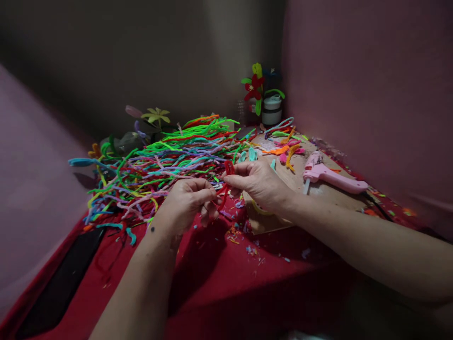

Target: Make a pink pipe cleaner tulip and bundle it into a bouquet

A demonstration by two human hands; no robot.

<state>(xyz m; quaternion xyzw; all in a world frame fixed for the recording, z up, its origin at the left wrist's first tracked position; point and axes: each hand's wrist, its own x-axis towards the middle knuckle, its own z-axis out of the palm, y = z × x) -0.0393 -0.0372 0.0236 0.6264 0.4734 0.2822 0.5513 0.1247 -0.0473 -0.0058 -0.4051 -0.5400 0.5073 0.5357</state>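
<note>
A bent red pipe cleaner (229,167) is held between my two hands above the near edge of the pile. My right hand (253,182) pinches its looped upper part between thumb and fingers. Lower down, my left hand (191,198) has its thumb and fingertips closed by the pipe cleaner's trailing end. Just beyond and to the left spreads a large heap of multicoloured pipe cleaners (177,156). Under my right forearm lies a tan board (274,226), partly hidden, with bent pipe-cleaner pieces (290,156) on it.
A pink glue gun (329,177) lies on the board at right. Pipe-cleaner flowers (254,87) stand at the back beside a white container (272,111). A black flat object (63,283) lies at left on the red cloth (205,274). Coloured fluff scraps (252,250) are scattered in front.
</note>
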